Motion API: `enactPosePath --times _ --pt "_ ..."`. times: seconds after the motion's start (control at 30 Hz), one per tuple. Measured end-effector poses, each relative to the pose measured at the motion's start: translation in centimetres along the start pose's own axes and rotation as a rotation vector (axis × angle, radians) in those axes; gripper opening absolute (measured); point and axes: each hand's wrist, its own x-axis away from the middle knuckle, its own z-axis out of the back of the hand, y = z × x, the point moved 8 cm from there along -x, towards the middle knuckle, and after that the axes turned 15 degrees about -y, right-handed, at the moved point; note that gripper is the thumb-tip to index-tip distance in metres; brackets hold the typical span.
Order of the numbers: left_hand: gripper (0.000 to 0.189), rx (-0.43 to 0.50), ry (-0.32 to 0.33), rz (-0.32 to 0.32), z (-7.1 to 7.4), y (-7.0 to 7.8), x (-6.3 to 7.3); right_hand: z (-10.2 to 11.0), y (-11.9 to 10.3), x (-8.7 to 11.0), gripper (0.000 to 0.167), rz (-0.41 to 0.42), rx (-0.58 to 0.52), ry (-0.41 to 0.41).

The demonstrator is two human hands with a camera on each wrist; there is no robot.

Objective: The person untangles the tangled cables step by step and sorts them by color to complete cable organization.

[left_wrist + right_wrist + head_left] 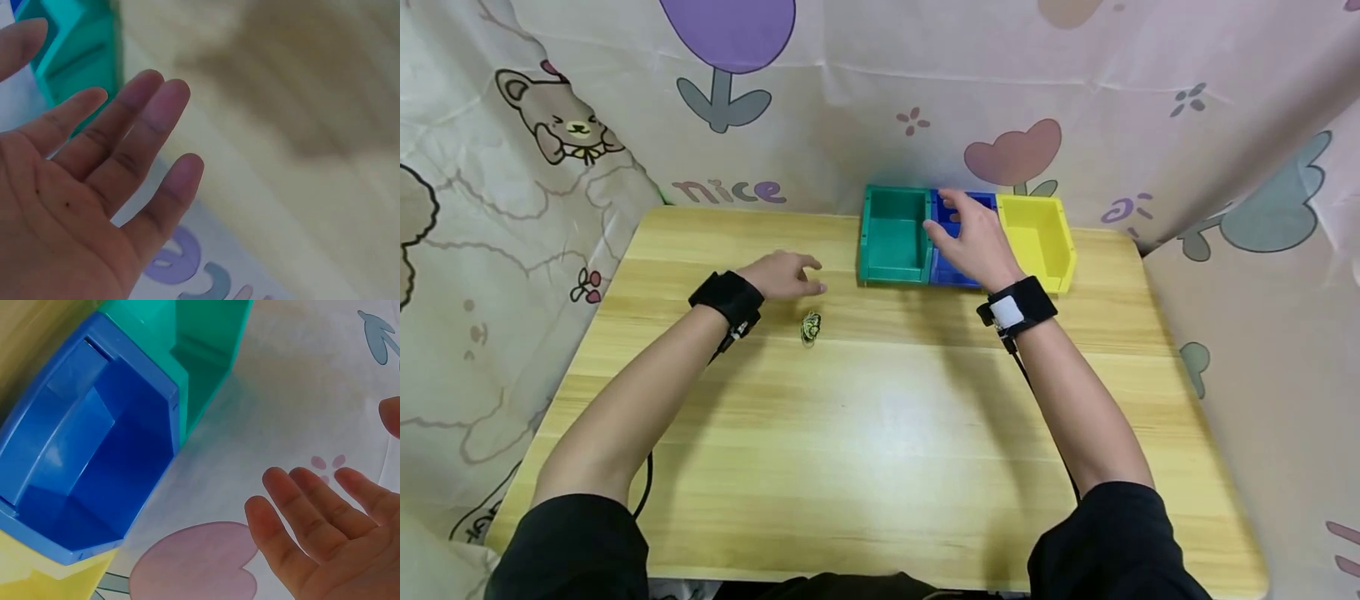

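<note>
The blue bin (958, 242) sits between the green bin (895, 237) and yellow bin (1037, 233) at the tabletop's (880, 433) far edge. The right hand (973, 242) hovers over it, grip slack and empty; the left hand (782, 275) rests open near a small trinket (810, 327). A careless reach could shove the bins apart.

The right hand (973, 242) covers much of the blue bin (951, 271), hiding whatever lies inside. The small dark-and-yellow object (810, 327) on the counter (880, 433) is too small to identify. In the left wrist view the counter is blurred, and the green bin (75, 47) is cut off at the top edge.
</note>
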Motion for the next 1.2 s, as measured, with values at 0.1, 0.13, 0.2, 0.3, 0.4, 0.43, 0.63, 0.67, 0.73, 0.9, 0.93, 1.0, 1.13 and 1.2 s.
enactPosePath --times 0.1,0.13,0.2,0.3,0.4,0.43,0.63,0.67,0.73,0.9,0.93,1.0,1.13,1.2 --pt "0.061 0.009 -0.048 0.016 -1.8 -0.5 -0.1 -0.5 0.2 0.3 0.061 0.005 -0.012 -0.012" --pt "0.059 0.006 -0.059 0.021 -2.3 -0.7 -0.1 -0.7 0.2 0.3 0.061 0.001 -0.015 -0.019" --pt "0.055 0.003 -0.073 0.028 -3.1 -0.9 -0.2 -1.0 0.2 0.5 0.06 -0.001 -0.023 -0.027" --pt "0.048 0.002 -0.081 0.041 -4.2 -1.2 -0.3 -1.5 0.2 0.8 0.058 -0.01 -0.031 -0.036" --pt "0.046 -0.006 -0.093 0.045 -5.2 -1.2 -0.5 -1.9 0.2 1.1 0.055 -0.013 -0.043 -0.043" --pt "0.046 -0.008 -0.098 0.044 -5.6 -1.1 -0.6 -2.1 0.2 1.2 0.054 -0.008 -0.051 -0.045" --pt "0.042 -0.036 -0.087 0.003 -6.9 -0.2 -1.0 -3.0 -0.3 1.7 0.044 0.057 -0.117 -0.06" --pt "0.041 -0.04 -0.074 -0.004 -6.9 -0.1 -1.0 -3.2 -0.5 1.8 0.043 0.069 -0.124 -0.061" --pt "0.037 -0.038 -0.048 -0.016 -6.8 0.2 -0.8 -3.5 -0.8 1.9 0.041 0.091 -0.141 -0.068" --pt "0.04 0.029 0.003 -0.072 -6.3 1.5 -0.2 -4.4 -1.6 2.2 0.037 0.13 -0.19 -0.092" --pt "0.042 0.045 0.022 -0.086 -6.0 1.8 0.0 -4.5 -1.7 2.2 0.036 0.135 -0.201 -0.094" --pt "0.045 0.082 0.07 -0.114 -5.3 2.6 0.3 -4.7 -2.0 2.3 0.035 0.146 -0.23 -0.096" --pt "0.042 0.171 0.195 -0.194 -3.3 4.5 1.3 -5.2 -2.9 2.6 0.034 0.167 -0.291 -0.102" --pt "0.037 0.2 0.258 -0.239 -2.4 5.6 1.9 -5.4 -3.5 2.7 0.034 0.177 -0.319 -0.11"
